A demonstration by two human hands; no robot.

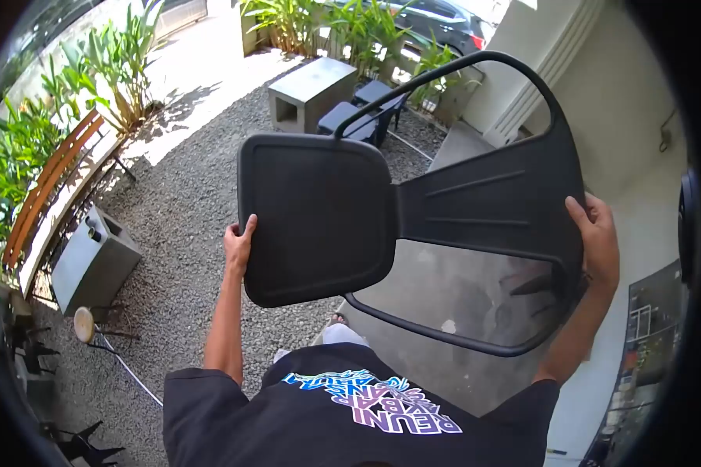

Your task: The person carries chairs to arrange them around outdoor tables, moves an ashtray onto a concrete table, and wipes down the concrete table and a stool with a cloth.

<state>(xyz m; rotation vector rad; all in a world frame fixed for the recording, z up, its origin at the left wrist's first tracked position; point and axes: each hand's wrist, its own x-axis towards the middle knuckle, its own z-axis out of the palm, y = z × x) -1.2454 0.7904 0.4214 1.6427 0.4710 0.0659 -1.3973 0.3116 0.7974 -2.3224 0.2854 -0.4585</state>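
Note:
A black metal chair is held up in front of me, lying on its side in the air, its square seat to the left and its backrest to the right. My left hand grips the left edge of the seat, thumb on top. Around the outer rim of the backrest my right hand is closed, with its thumb on the near face. The fingers of both hands are partly hidden behind the chair. The chair's legs are mostly out of sight.
Gravel covers the ground on the left; a concrete floor lies on the right. Concrete block tables stand beyond, near dark chairs. A wooden bench, a round stool and a wall flank the area.

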